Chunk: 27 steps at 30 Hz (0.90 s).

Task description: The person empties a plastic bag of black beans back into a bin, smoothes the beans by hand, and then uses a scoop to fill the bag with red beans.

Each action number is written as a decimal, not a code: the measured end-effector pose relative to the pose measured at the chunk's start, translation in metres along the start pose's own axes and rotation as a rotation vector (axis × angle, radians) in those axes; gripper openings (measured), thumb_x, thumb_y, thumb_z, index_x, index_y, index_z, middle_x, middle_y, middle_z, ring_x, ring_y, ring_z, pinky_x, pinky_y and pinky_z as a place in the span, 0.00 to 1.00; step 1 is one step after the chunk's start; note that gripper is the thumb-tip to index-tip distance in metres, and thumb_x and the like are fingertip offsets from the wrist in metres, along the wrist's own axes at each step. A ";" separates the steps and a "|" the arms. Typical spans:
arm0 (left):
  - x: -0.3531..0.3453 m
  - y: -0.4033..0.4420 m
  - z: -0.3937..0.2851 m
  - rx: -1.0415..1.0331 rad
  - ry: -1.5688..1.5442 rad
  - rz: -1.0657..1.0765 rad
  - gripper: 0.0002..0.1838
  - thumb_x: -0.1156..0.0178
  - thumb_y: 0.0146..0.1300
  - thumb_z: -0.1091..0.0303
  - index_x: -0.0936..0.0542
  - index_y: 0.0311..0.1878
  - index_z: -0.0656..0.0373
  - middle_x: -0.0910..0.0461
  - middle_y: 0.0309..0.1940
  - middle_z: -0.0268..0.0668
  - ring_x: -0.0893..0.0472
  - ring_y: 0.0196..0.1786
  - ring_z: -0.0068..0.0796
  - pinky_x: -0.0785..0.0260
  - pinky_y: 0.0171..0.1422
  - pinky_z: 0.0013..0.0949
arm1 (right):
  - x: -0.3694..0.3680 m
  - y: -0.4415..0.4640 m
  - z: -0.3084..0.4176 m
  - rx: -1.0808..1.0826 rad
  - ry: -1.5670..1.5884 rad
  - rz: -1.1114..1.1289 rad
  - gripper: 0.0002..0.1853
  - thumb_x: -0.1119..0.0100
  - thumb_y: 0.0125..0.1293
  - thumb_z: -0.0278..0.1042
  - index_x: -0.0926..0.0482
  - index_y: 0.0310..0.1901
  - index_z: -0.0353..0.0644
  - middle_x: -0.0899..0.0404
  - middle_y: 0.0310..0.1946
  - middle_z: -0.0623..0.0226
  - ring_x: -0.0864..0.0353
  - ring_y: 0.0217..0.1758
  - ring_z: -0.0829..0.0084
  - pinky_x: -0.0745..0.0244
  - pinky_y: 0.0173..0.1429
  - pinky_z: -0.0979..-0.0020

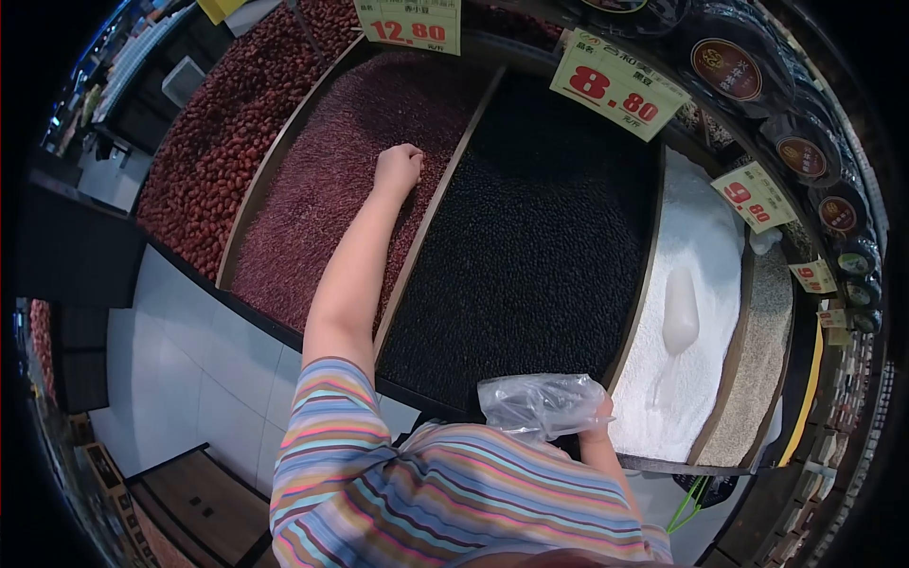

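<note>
My left hand (399, 168) reaches out over the bin of small dark red beans (317, 180), near its right divider. The fingers are curled into a fist; whatever they may hold is hidden. Close to my body, my right hand (598, 421) grips a clear plastic bag (538, 402) at its right end. The bag looks crumpled and lies in front of the near edge of the black bean bin (535, 246). Part of my right hand is hidden by the bag.
Large red dates (222, 142) fill the bin at left. At right are a white grainy bin (705, 227) with a translucent scoop (680, 312) and a beige grain bin (757, 350). Price signs (620, 85) stand along the back, beside stacked round packages (724, 68). Wooden dividers separate the bins.
</note>
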<state>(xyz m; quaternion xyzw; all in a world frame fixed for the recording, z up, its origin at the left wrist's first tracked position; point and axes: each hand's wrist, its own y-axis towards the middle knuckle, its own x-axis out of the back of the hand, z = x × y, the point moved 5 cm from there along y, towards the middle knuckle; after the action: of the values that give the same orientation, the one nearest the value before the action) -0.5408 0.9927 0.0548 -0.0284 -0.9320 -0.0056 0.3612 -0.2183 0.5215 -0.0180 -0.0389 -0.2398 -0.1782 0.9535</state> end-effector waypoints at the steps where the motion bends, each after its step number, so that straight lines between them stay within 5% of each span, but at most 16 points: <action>1: 0.000 -0.008 -0.006 0.020 -0.068 -0.003 0.10 0.43 0.60 0.68 0.17 0.40 0.63 0.18 0.30 0.47 0.17 0.27 0.37 0.25 0.39 0.36 | 0.000 0.002 0.005 -0.025 0.033 -0.004 0.04 0.40 0.54 0.30 0.22 0.31 0.41 0.21 0.27 0.67 0.21 0.31 0.70 0.25 0.37 0.71; 6: -0.022 -0.066 -0.063 -0.203 -0.038 0.069 0.08 0.38 0.57 0.68 0.18 0.38 0.61 0.18 0.32 0.46 0.17 0.38 0.41 0.26 0.45 0.37 | -0.001 0.009 0.029 0.160 -0.118 0.053 0.06 0.40 0.56 0.30 0.21 0.34 0.39 0.19 0.31 0.66 0.19 0.34 0.71 0.24 0.41 0.71; 7: -0.030 -0.081 -0.078 -0.281 -0.013 0.121 0.08 0.38 0.59 0.70 0.19 0.39 0.64 0.18 0.28 0.40 0.19 0.31 0.25 0.26 0.37 0.29 | -0.001 0.009 0.031 0.166 -0.080 0.049 0.06 0.41 0.57 0.30 0.21 0.35 0.39 0.18 0.32 0.66 0.19 0.35 0.71 0.23 0.41 0.71; 10: -0.056 -0.123 -0.106 -0.294 -0.052 0.340 0.20 0.37 0.59 0.67 0.23 0.55 0.61 0.18 0.41 0.41 0.19 0.42 0.29 0.26 0.49 0.32 | 0.001 0.008 0.027 0.047 0.056 0.039 0.07 0.41 0.58 0.30 0.21 0.37 0.38 0.18 0.34 0.65 0.19 0.36 0.72 0.23 0.43 0.70; 14: -0.057 -0.140 -0.103 -0.301 -0.029 0.258 0.23 0.37 0.59 0.65 0.25 0.57 0.61 0.19 0.46 0.45 0.18 0.42 0.33 0.26 0.50 0.34 | 0.005 0.006 0.023 0.219 -0.122 0.022 0.06 0.42 0.59 0.30 0.21 0.36 0.39 0.18 0.32 0.65 0.19 0.35 0.71 0.23 0.42 0.70; 20: -0.008 -0.128 -0.044 -0.242 0.092 0.059 0.17 0.38 0.59 0.64 0.20 0.49 0.60 0.17 0.42 0.45 0.17 0.43 0.36 0.26 0.50 0.34 | 0.008 0.005 0.020 -0.001 -0.090 0.025 0.05 0.43 0.59 0.31 0.22 0.34 0.40 0.19 0.30 0.66 0.19 0.34 0.69 0.22 0.42 0.68; 22: 0.008 -0.120 -0.028 -0.148 0.066 0.055 0.16 0.39 0.58 0.64 0.19 0.47 0.62 0.18 0.39 0.48 0.17 0.41 0.40 0.26 0.49 0.36 | -0.002 0.000 -0.013 -0.272 0.888 -0.098 0.07 0.46 0.61 0.31 0.23 0.38 0.40 0.20 0.32 0.64 0.20 0.35 0.67 0.20 0.42 0.66; 24: 0.019 -0.104 -0.011 -0.198 0.065 0.005 0.15 0.40 0.58 0.64 0.18 0.45 0.60 0.17 0.37 0.47 0.17 0.42 0.40 0.26 0.49 0.36 | -0.008 0.001 -0.025 -0.426 1.484 -0.201 0.08 0.47 0.62 0.32 0.25 0.41 0.39 0.21 0.33 0.62 0.20 0.37 0.67 0.20 0.43 0.65; 27: 0.022 -0.074 0.014 -0.204 0.021 0.019 0.14 0.40 0.57 0.64 0.18 0.45 0.59 0.17 0.38 0.46 0.17 0.43 0.40 0.26 0.49 0.36 | 0.010 0.007 0.008 -0.095 0.969 -0.275 0.13 0.47 0.64 0.36 0.29 0.47 0.38 0.23 0.39 0.61 0.21 0.42 0.68 0.21 0.48 0.66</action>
<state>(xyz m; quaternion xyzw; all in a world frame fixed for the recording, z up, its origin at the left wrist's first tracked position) -0.5703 0.9203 0.0600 -0.0739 -0.9225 -0.0971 0.3662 -0.2108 0.5259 -0.0064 0.0368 0.2356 -0.3106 0.9201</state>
